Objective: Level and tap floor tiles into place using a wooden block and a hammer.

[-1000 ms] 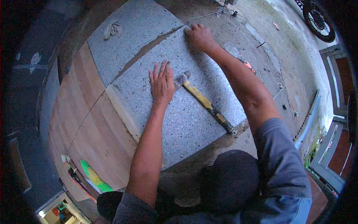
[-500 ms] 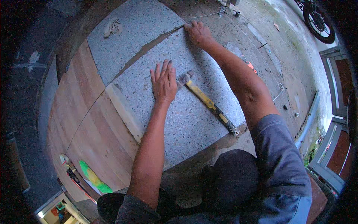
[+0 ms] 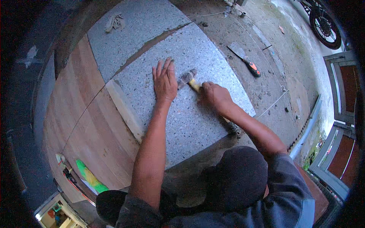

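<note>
Speckled tile (image 3: 190,129) lay near wooden floor (image 3: 83,95) | your left hand (image 3: 165,83) rested flat on tile, probably for steadiness | your right hand (image 3: 216,97) curled over hammer (image 3: 194,85); firm grip, I could not tell

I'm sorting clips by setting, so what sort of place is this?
Probably a yard or porch with unfinished flooring, perhaps at a home: a large speckled slab lies next to rough bare ground, a flat-bladed hand tool lies on that ground, and a motorcycle-like wheel shows at the upper right.
</note>
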### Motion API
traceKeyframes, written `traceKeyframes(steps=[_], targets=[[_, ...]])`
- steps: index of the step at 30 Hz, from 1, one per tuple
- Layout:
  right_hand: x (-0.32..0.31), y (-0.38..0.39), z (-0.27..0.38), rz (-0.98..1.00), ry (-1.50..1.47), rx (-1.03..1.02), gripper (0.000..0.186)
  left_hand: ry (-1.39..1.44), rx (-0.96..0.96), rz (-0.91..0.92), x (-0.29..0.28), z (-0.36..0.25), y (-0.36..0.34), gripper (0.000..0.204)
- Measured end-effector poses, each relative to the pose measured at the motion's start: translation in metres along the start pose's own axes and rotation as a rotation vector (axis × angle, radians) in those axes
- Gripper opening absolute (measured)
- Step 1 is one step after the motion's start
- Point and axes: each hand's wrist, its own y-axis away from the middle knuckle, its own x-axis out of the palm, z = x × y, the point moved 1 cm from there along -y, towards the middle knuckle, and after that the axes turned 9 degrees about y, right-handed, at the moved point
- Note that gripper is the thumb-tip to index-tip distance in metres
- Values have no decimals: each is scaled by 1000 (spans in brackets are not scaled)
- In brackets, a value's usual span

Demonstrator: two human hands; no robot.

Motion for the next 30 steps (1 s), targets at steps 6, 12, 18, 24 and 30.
traceKeyframes(steps=[6, 12, 18, 24, 30], targets=[[-23, -11, -10, 51, -228, 159, 32, -46, 30, 16, -5, -5, -3, 54], [-129, -27, 1, -396, -393, 214, 29, -263, 37, 102, -7, -23, 0, 79], [-197, -62, 27, -660, -1100, 143, 35, -269, 34, 119, -10, -27, -2, 101], [-162, -84, 36, -658, -967, 98, 38, -270, 26, 124, -9, -25, -1, 103], [-138, -101, 30, -597, -1069, 112, 37, -270, 40, 112, -11, -25, -2, 100]])
